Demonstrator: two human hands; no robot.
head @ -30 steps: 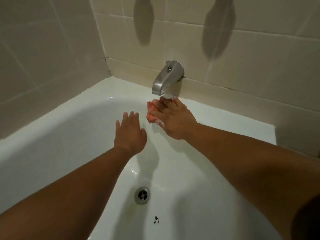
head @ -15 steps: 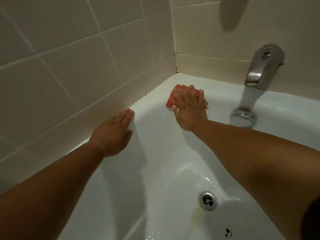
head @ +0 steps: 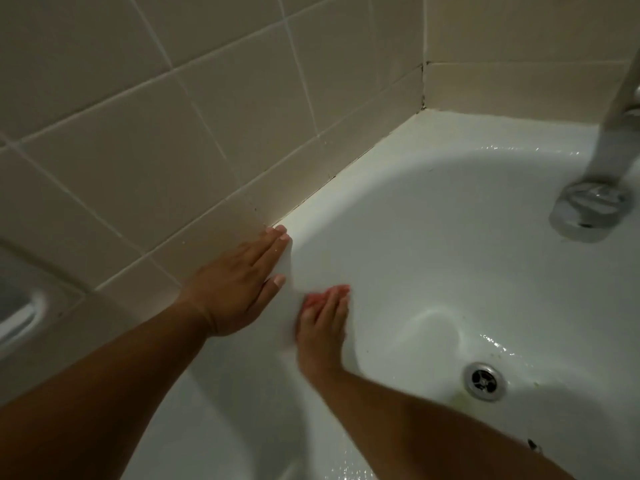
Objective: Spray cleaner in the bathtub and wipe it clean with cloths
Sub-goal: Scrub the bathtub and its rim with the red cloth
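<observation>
Bathtub (head: 433, 209), wet, at the wiping step. Left hand (head: 239, 285) flat on the rim by the tiles, fingers straight and together. Right hand (head: 322, 327), fingers extended, pressing pink cloth (head: 311, 301) against the inner wall. Next, likely: firm sweeps down toward the drain (head: 484, 381).

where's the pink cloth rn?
Head view, centre: pink cloth under the right hand on the bathtub inner wall, beside the left hand.
</observation>
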